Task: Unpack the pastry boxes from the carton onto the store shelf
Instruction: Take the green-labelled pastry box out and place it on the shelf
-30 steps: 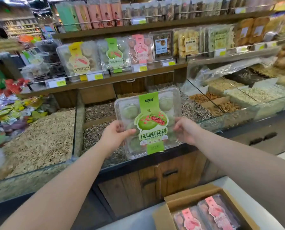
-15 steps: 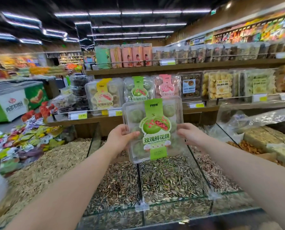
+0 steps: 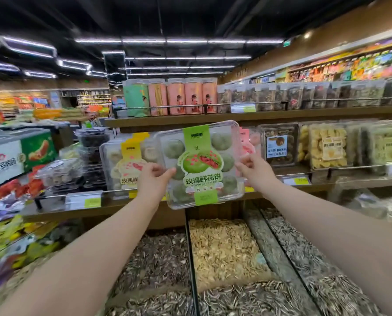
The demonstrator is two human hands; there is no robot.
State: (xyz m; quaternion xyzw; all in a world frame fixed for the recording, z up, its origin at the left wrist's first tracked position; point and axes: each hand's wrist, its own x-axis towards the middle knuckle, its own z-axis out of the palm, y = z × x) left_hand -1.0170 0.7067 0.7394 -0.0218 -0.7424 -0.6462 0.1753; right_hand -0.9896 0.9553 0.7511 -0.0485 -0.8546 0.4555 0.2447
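wooden shelf (image 3: 76, 212) with pastry boxes (image 3: 124, 165)

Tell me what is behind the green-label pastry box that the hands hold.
Behind the green-label box, a yellow-label box shows at its left and the edge of a pink-label box at its right, both on the shelf. What stands directly behind it is covered.

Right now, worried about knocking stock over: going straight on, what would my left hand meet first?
Probably the yellow-label pastry box standing on the shelf right behind the left hand, though depth is unclear.
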